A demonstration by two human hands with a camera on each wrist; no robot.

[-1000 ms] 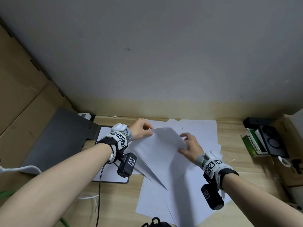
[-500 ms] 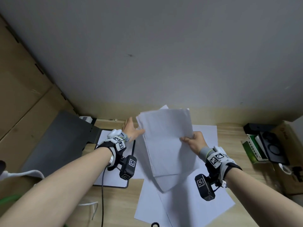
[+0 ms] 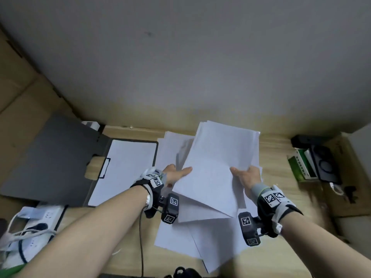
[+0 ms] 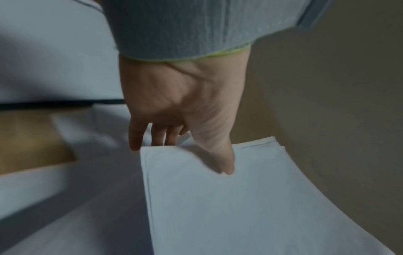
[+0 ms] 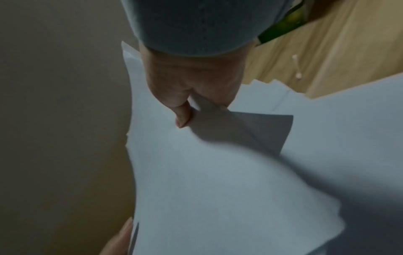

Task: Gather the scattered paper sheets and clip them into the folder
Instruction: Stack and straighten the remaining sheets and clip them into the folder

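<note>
Both hands hold a stack of white paper sheets [image 3: 216, 163] lifted off the wooden desk [image 3: 281, 177]. My left hand [image 3: 176, 174] grips the stack's left edge, thumb on top [image 4: 222, 162] and fingers underneath. My right hand [image 3: 246, 175] pinches the right edge, thumb [image 5: 183, 115] on the top sheet. More loose sheets [image 3: 192, 235] lie on the desk below the stack. The open dark grey folder [image 3: 50, 157] lies at the left, its right panel holding a white sheet [image 3: 124, 169] and a clip [image 3: 105, 167] on its left side.
A white power strip [image 3: 34, 223] with cables lies at the near left. Green and white boxes [image 3: 301, 167] and a black device [image 3: 323, 163] sit at the right beside a cardboard box [image 3: 353, 177]. A grey wall [image 3: 180, 57] rises behind the desk.
The stack has been raised off the desk and tilted up. My left hand has shifted from the stack's top corner down its left edge; my right hand keeps its hold on the right edge.
</note>
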